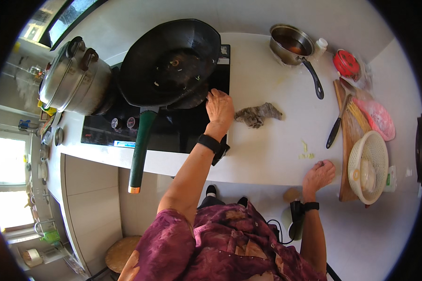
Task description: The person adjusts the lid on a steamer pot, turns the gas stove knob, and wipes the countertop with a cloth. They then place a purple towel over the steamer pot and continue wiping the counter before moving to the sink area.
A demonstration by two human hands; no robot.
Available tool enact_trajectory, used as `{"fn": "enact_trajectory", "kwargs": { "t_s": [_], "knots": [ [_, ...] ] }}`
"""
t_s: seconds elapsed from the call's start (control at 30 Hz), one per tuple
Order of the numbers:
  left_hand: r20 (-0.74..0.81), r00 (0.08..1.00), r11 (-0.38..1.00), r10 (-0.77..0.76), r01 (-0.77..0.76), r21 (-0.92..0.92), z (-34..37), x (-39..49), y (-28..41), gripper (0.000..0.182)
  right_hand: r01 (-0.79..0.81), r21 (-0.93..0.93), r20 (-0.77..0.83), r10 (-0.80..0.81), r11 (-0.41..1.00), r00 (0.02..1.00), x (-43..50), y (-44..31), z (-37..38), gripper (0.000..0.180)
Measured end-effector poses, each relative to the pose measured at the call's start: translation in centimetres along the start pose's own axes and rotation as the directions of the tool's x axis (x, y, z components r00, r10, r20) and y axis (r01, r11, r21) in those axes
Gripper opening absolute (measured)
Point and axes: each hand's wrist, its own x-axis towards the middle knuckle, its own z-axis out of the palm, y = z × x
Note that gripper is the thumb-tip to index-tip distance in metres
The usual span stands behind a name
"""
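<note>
A dark wok [176, 66] with a green handle [143, 151] sits over the black glass cooktop [176, 133], small food scraps inside it. Beside the lower right of the wok, my left hand [221, 108] is at the cooktop's right edge with bent fingers; its fingertips are partly hidden, so I cannot tell if it grips anything. Just right of it lies a crumpled grey cloth [258, 115]. My right hand [319, 175] is at the counter's front edge with curled fingers, below some pale green vegetable bits [306, 152]. Whether it holds anything is hidden.
On the left stands a large metal steamer pot [81, 82]. A saucepan of brown liquid [292, 44] is at the back right. A wooden board [348, 165], a spatula [334, 131], a cream colander [367, 168] and a pink bag [376, 119] line the right side.
</note>
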Motion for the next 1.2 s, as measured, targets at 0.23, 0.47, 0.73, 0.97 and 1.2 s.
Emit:
{"fn": "enact_trajectory", "kwargs": {
  "t_s": [0.23, 0.47, 0.73, 0.97, 1.2],
  "knots": [
    [-0.037, 0.981, 0.975, -0.19, 0.193, 0.111, 1.6, 2.2, 1.6, 0.017, 0.237, 0.117, -0.217, -0.208, 0.964, 0.954, 0.6, 1.0, 0.6, 0.013],
    [0.114, 0.989, 0.993, -0.096, 0.103, -0.055, -2.1, 0.6, 2.0, 0.025, -0.016, -0.05, 0.003, 0.016, 0.999, 1.0, 0.5, -0.7, -1.1, 0.013],
    [0.172, 0.984, 0.99, -0.053, 0.075, -0.123, -2.7, 0.0, 1.4, 0.035, -0.034, -0.085, 0.028, 0.037, 0.996, 0.999, 0.5, -0.6, -1.0, 0.013],
    [0.052, 0.986, 0.982, -0.161, 0.166, -0.092, -0.5, 1.1, 1.8, 0.026, -0.002, -0.101, -0.039, -0.002, 0.995, 0.999, 0.3, 0.0, -0.3, 0.013],
    [0.127, 0.987, 0.988, -0.103, 0.116, -0.106, -2.3, 0.4, 1.9, 0.019, 0.016, -0.288, -0.008, -0.019, 0.957, 1.0, 0.3, 1.7, 2.2, 0.049]
  ]
}}
